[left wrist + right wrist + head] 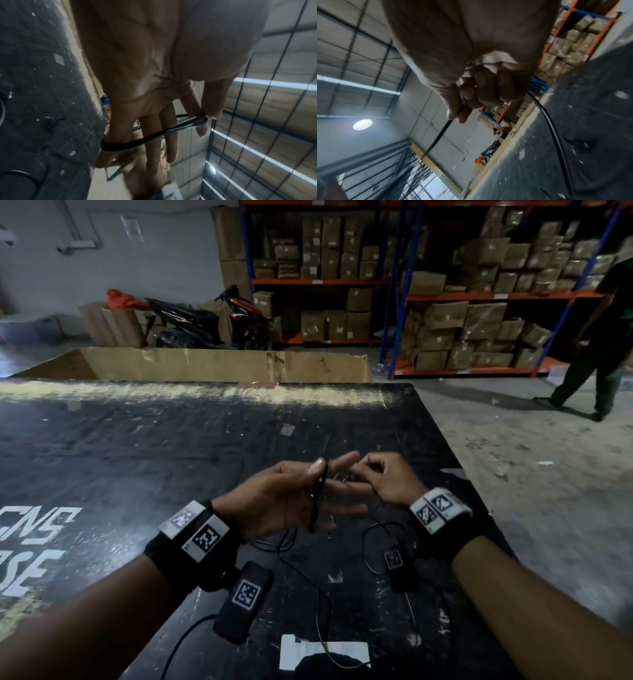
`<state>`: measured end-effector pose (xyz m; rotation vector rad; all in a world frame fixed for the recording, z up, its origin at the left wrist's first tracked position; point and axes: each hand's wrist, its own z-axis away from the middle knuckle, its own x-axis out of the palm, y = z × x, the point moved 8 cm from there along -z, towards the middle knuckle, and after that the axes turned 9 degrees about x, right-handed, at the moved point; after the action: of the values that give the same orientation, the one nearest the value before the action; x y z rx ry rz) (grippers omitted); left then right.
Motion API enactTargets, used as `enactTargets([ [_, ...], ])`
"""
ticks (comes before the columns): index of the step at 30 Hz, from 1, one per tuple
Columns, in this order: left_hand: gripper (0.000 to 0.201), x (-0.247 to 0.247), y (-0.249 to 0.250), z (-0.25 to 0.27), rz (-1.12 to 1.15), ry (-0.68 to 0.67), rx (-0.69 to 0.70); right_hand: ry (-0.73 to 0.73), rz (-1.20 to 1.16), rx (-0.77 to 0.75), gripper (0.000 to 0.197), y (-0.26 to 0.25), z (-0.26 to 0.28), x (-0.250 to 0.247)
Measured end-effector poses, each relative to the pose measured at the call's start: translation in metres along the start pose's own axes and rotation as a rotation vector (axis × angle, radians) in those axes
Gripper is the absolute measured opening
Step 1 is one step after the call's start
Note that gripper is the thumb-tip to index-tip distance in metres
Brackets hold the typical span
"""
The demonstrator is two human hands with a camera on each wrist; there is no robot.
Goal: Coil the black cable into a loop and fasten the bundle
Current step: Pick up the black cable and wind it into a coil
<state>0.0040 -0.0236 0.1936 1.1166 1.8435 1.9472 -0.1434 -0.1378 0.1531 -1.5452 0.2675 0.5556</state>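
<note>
Above the black table [171, 457] my left hand [291, 501] lies palm up with its fingers stretched out. Several turns of the black cable [319, 494] are wound across those fingers, from little finger to index. The left wrist view shows the thumb pressing the coil [154, 135] against the index finger. My right hand [387, 477] sits just to the right, fingers curled. It pinches a free stretch of the cable [440, 134] between thumb and index finger, and the rest trails from under that hand [479, 92] down to the table.
Slack thin cable [323, 611] lies on the table below my hands, near a white tape patch [325, 652]. The table's right edge [462, 474] drops to a concrete floor. Behind stand a large cardboard box [222, 364], loaded shelves [462, 302], a motorbike [205, 320] and a person [599, 354].
</note>
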Motion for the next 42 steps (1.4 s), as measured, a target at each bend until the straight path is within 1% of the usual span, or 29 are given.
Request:
enactTargets([
  [3,0.058,0.001,-0.015,0.003,-0.136,0.049,-0.062,-0.015,0.073,-0.075,0.024,-0.039,-0.002,-0.016],
  [7,0.042,0.003,-0.030,0.000,-0.187,0.105,-0.119,-0.094,0.161,-0.167,0.022,-0.083,0.007,-0.024],
  [12,0.041,-0.021,-0.043,0.001,-0.287,0.198,-0.179,-0.126,0.204,-0.247,0.026,-0.114,0.032,-0.023],
  [15,0.044,-0.036,-0.034,0.005,-0.255,0.269,-0.139,-0.102,0.187,-0.298,0.025,-0.116,0.052,-0.022],
  [18,0.047,-0.047,-0.020,0.008,-0.207,0.325,-0.064,-0.085,0.115,-0.311,0.020,-0.101,0.069,-0.017],
  [21,0.047,-0.053,-0.008,0.007,-0.165,0.354,0.022,-0.086,-0.025,-0.257,0.021,-0.074,0.084,-0.006],
  [23,0.046,-0.054,-0.003,0.006,-0.131,0.358,0.063,-0.127,-0.161,-0.201,0.025,-0.053,0.094,0.011],
  [26,0.047,-0.051,0.004,0.001,-0.060,0.338,0.118,-0.217,-0.324,-0.111,0.030,-0.024,0.103,0.037],
  [29,0.050,-0.050,0.013,-0.005,0.022,0.315,0.161,-0.292,-0.436,0.033,0.033,0.006,0.102,0.057],
  [31,0.049,-0.045,0.017,-0.007,0.103,0.270,0.190,-0.359,-0.487,0.091,0.038,0.025,0.100,0.071],
  [33,0.046,-0.038,0.018,-0.008,0.144,0.219,0.202,-0.428,-0.441,0.098,0.044,0.041,0.096,0.084],
  [35,0.044,-0.030,0.018,-0.009,0.168,0.168,0.215,-0.536,-0.371,0.088,0.042,0.051,0.094,0.098],
  [37,0.043,-0.023,0.020,-0.010,0.216,0.130,0.226,-0.666,-0.350,0.145,0.042,0.058,0.093,0.110],
  [38,0.042,-0.019,0.020,-0.010,0.241,0.109,0.224,-0.700,-0.323,0.182,0.042,0.061,0.092,0.113],
  [39,0.041,-0.015,0.020,-0.009,0.259,0.085,0.216,-0.692,-0.272,0.204,0.043,0.064,0.088,0.112],
  [40,0.041,-0.011,0.018,-0.009,0.269,0.053,0.198,-0.640,-0.213,0.212,0.043,0.066,0.081,0.107],
  [42,0.042,-0.001,0.009,-0.005,0.262,-0.026,0.143,-0.469,-0.142,0.186,0.038,0.061,0.060,0.085],
])
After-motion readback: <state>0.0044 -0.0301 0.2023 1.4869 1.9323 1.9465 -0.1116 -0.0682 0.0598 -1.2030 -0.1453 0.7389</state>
